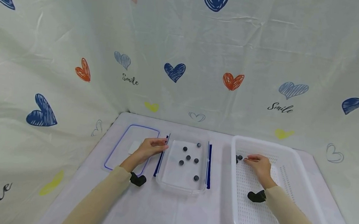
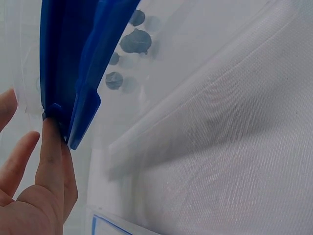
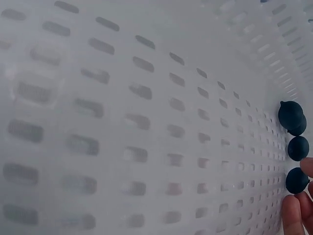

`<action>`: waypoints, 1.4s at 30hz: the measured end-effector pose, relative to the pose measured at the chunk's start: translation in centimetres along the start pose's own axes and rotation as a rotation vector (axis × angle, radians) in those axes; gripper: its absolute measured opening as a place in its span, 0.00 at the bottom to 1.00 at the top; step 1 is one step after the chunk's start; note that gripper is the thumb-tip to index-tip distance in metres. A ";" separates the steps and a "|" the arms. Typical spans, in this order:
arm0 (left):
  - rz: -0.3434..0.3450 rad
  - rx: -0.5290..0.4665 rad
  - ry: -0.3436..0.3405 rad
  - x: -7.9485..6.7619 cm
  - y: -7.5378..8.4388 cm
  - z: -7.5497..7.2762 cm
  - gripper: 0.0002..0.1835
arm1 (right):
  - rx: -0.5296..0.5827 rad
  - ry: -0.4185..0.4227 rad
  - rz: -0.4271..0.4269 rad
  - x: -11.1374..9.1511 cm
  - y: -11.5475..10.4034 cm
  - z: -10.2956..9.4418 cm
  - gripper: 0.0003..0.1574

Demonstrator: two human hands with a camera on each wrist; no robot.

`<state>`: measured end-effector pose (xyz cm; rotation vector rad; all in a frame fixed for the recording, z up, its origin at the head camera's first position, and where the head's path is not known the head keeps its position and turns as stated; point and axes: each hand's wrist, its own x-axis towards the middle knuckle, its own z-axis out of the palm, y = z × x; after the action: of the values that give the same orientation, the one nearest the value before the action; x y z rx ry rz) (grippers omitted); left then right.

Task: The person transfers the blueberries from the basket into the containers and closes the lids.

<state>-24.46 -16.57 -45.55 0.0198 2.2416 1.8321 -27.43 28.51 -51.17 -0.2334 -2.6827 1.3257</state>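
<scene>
A clear plastic box (image 1: 177,185) with blue side clips holds several dark blueberry-like balls (image 1: 188,157). My left hand (image 1: 147,149) is at the box's left side, its extended fingers touching the blue clip (image 2: 73,63) near its end. Inside the white perforated basket (image 1: 261,217), my right hand (image 1: 260,166) is by the left wall. Its fingertips stand on both sides of a dark blue ball (image 3: 297,180) and pinch it. Other balls (image 3: 298,148) sit in a row beside it along the basket's edge, some with a small nub.
A clear lid (image 1: 126,141) with a blue rim lies left of the box, partly behind my left forearm. White cloth (image 1: 165,213) covers the table. A curtain printed with hearts (image 1: 174,72) hangs behind and at the sides. The basket's tall wall (image 1: 232,200) faces the box.
</scene>
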 end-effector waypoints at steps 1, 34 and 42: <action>0.000 0.003 0.002 0.0 0.0 0.0 0.27 | 0.000 0.002 -0.001 0.0 0.1 0.0 0.20; -0.006 0.031 0.023 -0.2 0.3 0.2 0.26 | -0.093 0.017 0.019 0.1 -0.3 -0.1 0.15; 0.006 0.037 0.025 -0.2 0.2 0.2 0.26 | -0.058 -0.003 0.034 -0.1 -1.3 -1.7 0.19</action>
<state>-24.26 -16.42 -45.38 0.0102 2.2946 1.8043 -27.15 29.01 -49.12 -0.2847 -2.7341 1.2596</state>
